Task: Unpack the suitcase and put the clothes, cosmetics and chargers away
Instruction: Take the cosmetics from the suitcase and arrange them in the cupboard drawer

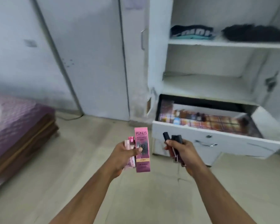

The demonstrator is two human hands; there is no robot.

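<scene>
My left hand [122,156] grips a pink Pond's box [142,149] held upright, together with a small pink tube [129,145] beside it. My right hand [182,151] grips a few dark lipstick-like sticks [171,139], black caps up and reddish ends poking out below the fist. Both hands are held out over the floor, just left of an open white drawer [200,135]. The drawer holds several small bottles and boxes on a checked lining [213,122].
The drawer belongs to a white cupboard [157,62] with open shelves; folded dark clothes [192,32] and a second dark pile [255,33] lie on the upper shelf. A bed with a purple cover [14,120] stands at the left. Beige floor [87,159] lies underfoot.
</scene>
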